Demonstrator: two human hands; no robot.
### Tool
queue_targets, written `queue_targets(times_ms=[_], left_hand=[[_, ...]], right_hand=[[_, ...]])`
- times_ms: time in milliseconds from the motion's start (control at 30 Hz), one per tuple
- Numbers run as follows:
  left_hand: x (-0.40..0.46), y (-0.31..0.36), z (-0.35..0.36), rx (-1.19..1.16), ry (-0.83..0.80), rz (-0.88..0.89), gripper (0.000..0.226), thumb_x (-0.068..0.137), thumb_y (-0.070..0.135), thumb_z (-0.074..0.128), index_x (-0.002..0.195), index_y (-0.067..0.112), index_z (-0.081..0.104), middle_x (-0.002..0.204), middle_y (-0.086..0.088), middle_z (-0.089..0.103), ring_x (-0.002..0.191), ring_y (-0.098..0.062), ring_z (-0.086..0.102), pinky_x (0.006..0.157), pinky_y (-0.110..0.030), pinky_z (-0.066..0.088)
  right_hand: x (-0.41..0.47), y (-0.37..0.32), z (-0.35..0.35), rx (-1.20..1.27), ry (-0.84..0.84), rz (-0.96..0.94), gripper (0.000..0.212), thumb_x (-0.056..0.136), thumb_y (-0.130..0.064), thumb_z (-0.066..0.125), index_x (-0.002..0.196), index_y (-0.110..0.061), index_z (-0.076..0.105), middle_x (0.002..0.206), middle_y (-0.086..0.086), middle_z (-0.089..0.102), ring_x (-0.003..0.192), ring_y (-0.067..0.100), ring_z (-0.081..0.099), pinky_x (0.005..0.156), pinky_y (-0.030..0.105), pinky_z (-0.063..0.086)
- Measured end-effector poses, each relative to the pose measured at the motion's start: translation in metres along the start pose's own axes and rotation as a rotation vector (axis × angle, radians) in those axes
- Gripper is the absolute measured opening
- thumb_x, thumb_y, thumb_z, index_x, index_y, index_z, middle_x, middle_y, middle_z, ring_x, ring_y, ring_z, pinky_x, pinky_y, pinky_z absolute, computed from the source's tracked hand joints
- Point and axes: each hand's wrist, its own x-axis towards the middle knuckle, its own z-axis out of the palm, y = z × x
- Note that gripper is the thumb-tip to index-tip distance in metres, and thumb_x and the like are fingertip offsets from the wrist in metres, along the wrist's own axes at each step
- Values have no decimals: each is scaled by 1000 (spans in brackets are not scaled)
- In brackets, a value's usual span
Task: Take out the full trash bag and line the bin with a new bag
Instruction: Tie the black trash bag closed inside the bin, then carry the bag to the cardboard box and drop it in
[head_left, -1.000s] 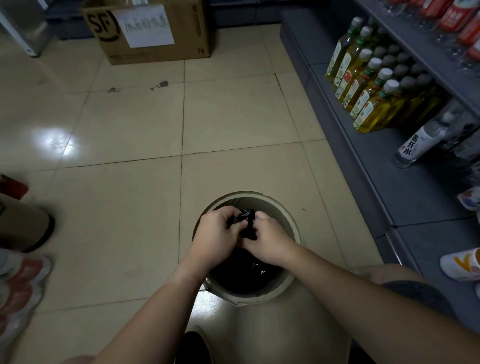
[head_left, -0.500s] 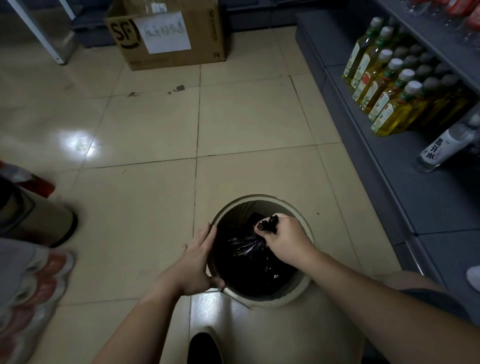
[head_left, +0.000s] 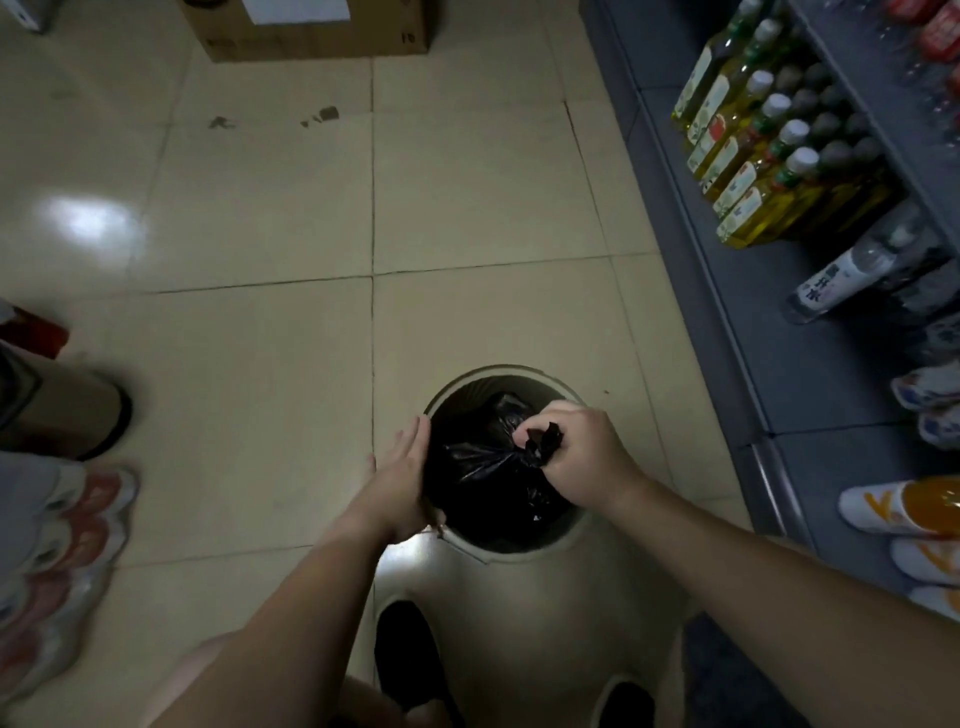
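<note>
Now the right hand (head_left: 582, 457) is clenched around the gathered neck of the black trash bag (head_left: 483, 478), whose body sits inside the beige bin (head_left: 519, 587). Left hand (head_left: 400, 478) lies flat and loose against the bin's left rim, seemingly bracing it. Around them is tiled floor (head_left: 249, 208), a cardboard box (head_left: 311, 31) far off, and bottles of yellow drink (head_left: 753, 171) on the grey shelf (head_left: 769, 332) at right.

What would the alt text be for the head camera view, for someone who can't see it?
Seen from above, the right hand grips the knotted top of a black trash bag sitting in a round beige bin, while the left hand steadies the bin's rim. Bottled drinks line a grey shelf on the right.
</note>
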Motion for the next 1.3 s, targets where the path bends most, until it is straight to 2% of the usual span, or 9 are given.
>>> queue_targets(times_ms=[100, 300, 433, 533, 600, 800, 1033, 1167, 1300], left_hand=[[-19, 33, -28, -75, -41, -28, 139, 62, 32, 87, 158, 22, -14, 169, 1, -10, 154, -25, 3, 117, -62, 5], [-82, 95, -118, -140, -48, 18, 140, 61, 37, 90, 158, 27, -11, 169, -2, -10, 154, -25, 6, 120, -60, 8], [-150, 136, -195, -272, 35, 47, 140, 57, 34, 91, 159, 22, -5, 169, -8, 1, 154, -23, 4, 122, -47, 17], [-208, 169, -250, -351, 113, 59, 140, 55, 35, 92, 159, 21, 1, 166, 1, 9, 152, -22, 12, 117, -30, 18], [-244, 189, -287, -406, 164, 41, 137, 56, 33, 91, 159, 24, 1, 166, 4, 8, 153, -15, 4, 116, -26, 14], [-310, 231, -381, -458, 329, 25, 131, 61, 31, 90, 160, 19, 5, 168, -3, 9, 154, -16, 5, 124, -36, 13], [-339, 236, -424, -643, 461, 117, 114, 67, 25, 84, 156, 26, 13, 158, 4, 30, 148, -16, 27, 122, -39, 22], [-328, 205, -458, -661, 453, 180, 110, 63, 26, 83, 145, 52, 14, 151, 18, 34, 143, -8, 33, 121, -38, 26], [-306, 164, -513, -589, 385, 235, 105, 64, 28, 81, 137, 57, 11, 145, 29, 28, 143, -5, 29, 119, -27, 21]], right_hand=[[-6, -46, -39, 11, -14, 45, 32, 69, 11, 63, 76, -15, 80, 77, 6, 69, 72, 19, 66, 70, 24, 50], [-3, -154, -127, 32, 31, 61, 37, 68, 14, 59, 78, -16, 79, 76, -5, 64, 75, 12, 62, 72, 7, 42], [-6, -245, -198, 63, 54, 18, 39, 66, 17, 57, 77, -14, 78, 76, -4, 63, 75, 10, 59, 71, 7, 40], [-10, -315, -254, 99, 51, 4, 40, 66, 18, 57, 77, -14, 78, 77, -3, 63, 74, 9, 59, 72, 8, 40], [-7, -360, -291, 109, 38, 6, 41, 65, 18, 58, 77, -15, 78, 79, -2, 65, 75, 8, 60, 72, 7, 41], [15, -476, -370, 149, 57, -16, 40, 65, 15, 62, 75, -21, 79, 83, -3, 72, 74, 4, 62, 72, 5, 45], [37, -546, -373, 174, 60, -76, 36, 67, 10, 62, 77, -19, 80, 76, -14, 67, 74, -11, 62, 66, 3, 43], [65, -567, -353, 197, 80, -67, 33, 69, 8, 63, 75, -20, 79, 78, -8, 69, 75, 12, 70, 74, 27, 55], [107, -593, -332, 235, 133, -15, 34, 68, 8, 67, 75, -23, 79, 80, -7, 72, 74, 13, 71, 69, 23, 50]])
